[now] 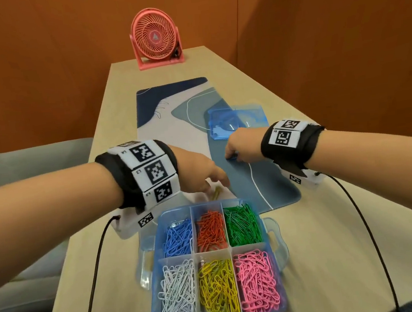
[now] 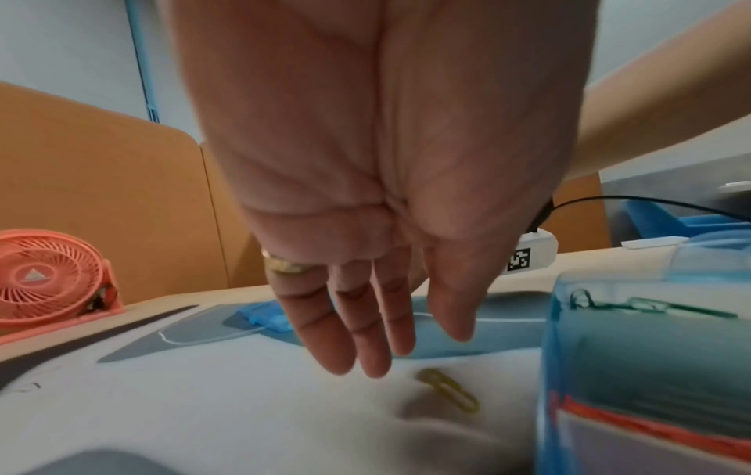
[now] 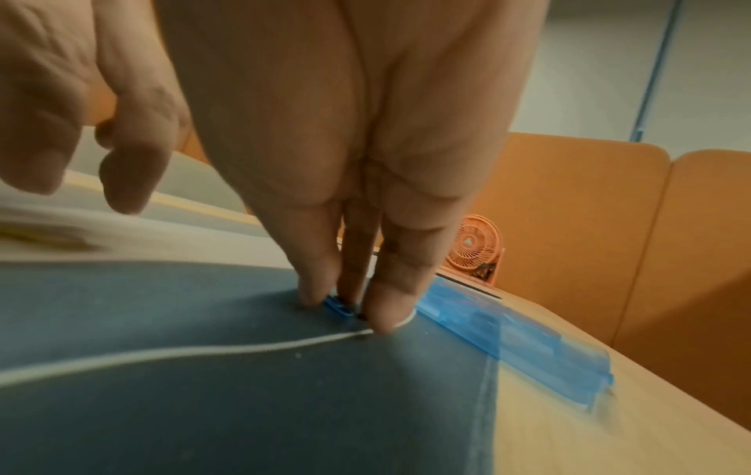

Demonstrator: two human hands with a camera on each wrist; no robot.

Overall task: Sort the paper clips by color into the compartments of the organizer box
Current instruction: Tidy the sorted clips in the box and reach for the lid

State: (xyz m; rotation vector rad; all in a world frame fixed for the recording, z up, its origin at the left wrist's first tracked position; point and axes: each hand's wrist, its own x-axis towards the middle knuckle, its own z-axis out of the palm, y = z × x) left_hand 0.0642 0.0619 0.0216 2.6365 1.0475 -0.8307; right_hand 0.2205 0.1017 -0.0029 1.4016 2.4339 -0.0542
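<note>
The clear blue organizer box (image 1: 271, 227) stands at the near table edge. Its compartments hold blue, red and green clips at the back, white, yellow and pink at the front. One yellow paper clip (image 1: 216, 193) (image 2: 449, 393) lies on the desk mat just behind the box. My left hand (image 1: 218, 182) (image 2: 406, 353) hovers over it with straight fingers, holding nothing. Further right on the mat, my right hand (image 1: 230, 154) (image 3: 345, 308) pinches a blue paper clip (image 1: 232, 157) (image 3: 337, 305) between thumb and fingertips, against the mat surface.
The box's blue lid (image 1: 237, 122) (image 3: 508, 331) lies on the mat (image 1: 266, 187) just beyond my right hand. A pink desk fan (image 1: 155, 38) stands at the far end of the table. Orange partition walls close in both sides. Cables trail from both wrists.
</note>
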